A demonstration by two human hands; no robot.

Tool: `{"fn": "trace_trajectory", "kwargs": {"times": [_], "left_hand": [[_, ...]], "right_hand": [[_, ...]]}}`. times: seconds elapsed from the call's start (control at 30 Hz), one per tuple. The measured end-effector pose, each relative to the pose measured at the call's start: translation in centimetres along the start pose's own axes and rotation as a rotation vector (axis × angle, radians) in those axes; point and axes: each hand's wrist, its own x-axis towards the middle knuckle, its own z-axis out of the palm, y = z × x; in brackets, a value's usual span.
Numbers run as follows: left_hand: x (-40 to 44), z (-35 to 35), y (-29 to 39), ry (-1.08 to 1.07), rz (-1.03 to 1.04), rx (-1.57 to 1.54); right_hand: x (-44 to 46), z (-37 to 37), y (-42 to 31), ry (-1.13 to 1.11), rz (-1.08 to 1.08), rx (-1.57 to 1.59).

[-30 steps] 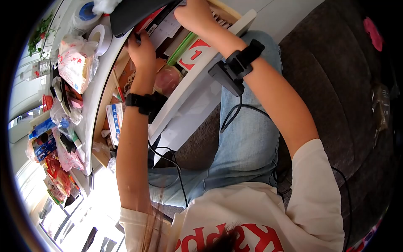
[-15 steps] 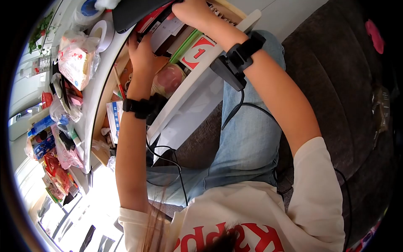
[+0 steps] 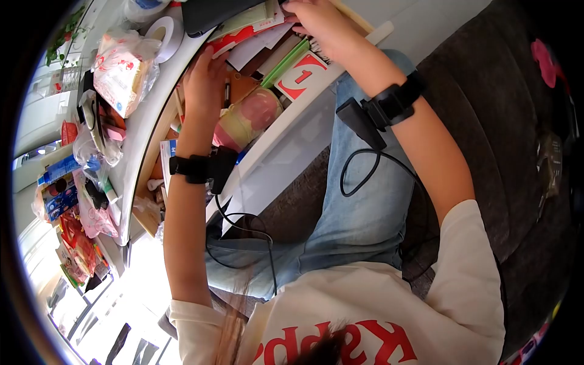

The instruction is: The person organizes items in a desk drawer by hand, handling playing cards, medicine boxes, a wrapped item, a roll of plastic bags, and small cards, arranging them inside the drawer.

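My left hand (image 3: 204,82) reaches into the open drawer (image 3: 277,121), its fingertips at the near end of a red and white packet (image 3: 243,34). On the packet's far end are the thumb and fingers of my right hand (image 3: 316,25). A pale green flat item (image 3: 246,19) lies against the packet. Below it in the drawer are white papers (image 3: 252,50), a green strip-like item (image 3: 286,62), a card with a red "1" (image 3: 301,75) and a round pink and yellow item (image 3: 249,115). My fingertips are partly hidden.
A black flat object (image 3: 213,13) overhangs the drawer from the white desk (image 3: 146,131). The desk also bears a roll of white tape (image 3: 167,38) and a bagged packet (image 3: 121,73). Black cables (image 3: 274,255) hang from both wrist straps. A dark sofa (image 3: 480,121) is on the right.
The red and white packet and pale green item have come into fuller view between my hands. Both hands have shifted slightly, uncovering more of the round pink and yellow item.
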Motion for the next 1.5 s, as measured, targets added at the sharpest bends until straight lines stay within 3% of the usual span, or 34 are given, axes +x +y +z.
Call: {"fn": "trace_trajectory", "kwargs": {"times": [0.03, 0.07, 0.17, 0.2, 0.3, 0.4, 0.5, 0.53, 0.63, 0.67, 0.73, 0.83, 0.9, 1.0, 1.13, 1.23, 1.37, 1.4, 1.5], "left_hand": [[-0.1, 0.5, 0.1, 0.005, -0.005, 0.007], [-0.1, 0.8, 0.3, 0.009, -0.009, 0.014], [1.0, 1.2, 0.1, 0.053, 0.021, 0.069], [1.3, 1.1, 0.0, 0.056, 0.009, 0.048], [1.5, 1.1, -0.1, 0.059, 0.01, 0.046], [1.2, -0.1, 0.1, 0.009, -0.081, 0.051], [-0.7, -0.8, 1.6, -0.174, -0.232, 0.172], [-1.0, -1.2, 1.8, -0.301, -0.233, 0.204], [-2.1, -0.6, 3.2, -0.397, -0.283, 0.109], [-2.5, 0.1, 3.6, -0.314, -0.297, 0.1], [-2.9, 0.8, 3.6, -0.37, -0.282, 0.156], [-2.8, 1.7, 3.5, -0.339, -0.289, 0.242], [-3.4, 2.5, 3.6, -0.333, -0.289, 0.291], [-3.6, 2.5, 3.2, -0.38, -0.199, 0.346], [-4.4, 3.6, 2.6, -0.248, 0.003, 0.446], [-5.3, 3.9, 2.9, -0.174, 0.136, 0.901], [-5.8, 4.2, 1.5, -0.114, 0.334, 0.829], [-6.1, 4.5, 2.5, -0.176, 0.238, 0.888], [-6.0, 5.0, 2.6, -0.295, 0.238, 0.817]], "right_hand": [[-0.5, 0.0, -2.4, 0.016, 0.093, 0.045], [-0.6, 0.3, -4.1, 0.012, 0.356, 0.173], [1.0, 1.2, -2.9, -0.173, 0.369, 0.072], [1.2, 2.2, -1.9, -0.105, 0.192, 0.143], [1.5, 2.7, -0.6, -0.002, 0.224, 0.094], [1.7, 1.9, -0.3, -0.138, 0.317, -0.016], [-0.1, 0.2, -2.7, -0.175, 0.392, -0.164], [-1.2, -0.8, -3.8, -0.283, 0.428, 0.072], [-1.2, -2.4, -4.4, -0.451, 0.415, -0.307], [-1.4, -2.9, -4.9, -0.504, 0.445, -0.286], [-2.1, -3.3, -7.0, -0.609, 0.5, -0.241], [-2.1, -0.6, -3.2, -0.473, 0.342, -0.211], [-2.4, -1.4, -3.3, -0.464, 0.361, -0.195], [-3.4, -2.5, -4.4, -0.492, 0.335, -0.12], [-3.7, -2.3, -5.0, -0.423, 0.23, -0.218], [-3.2, -1.7, -3.8, -0.416, 0.197, -0.257], [-3.2, -1.3, -4.1, -0.441, 0.193, -0.323], [-3.2, -1.5, -4.6, -0.471, 0.204, -0.318], [-3.8, -1.5, -4.9, -0.428, 0.191, -0.279]]}}
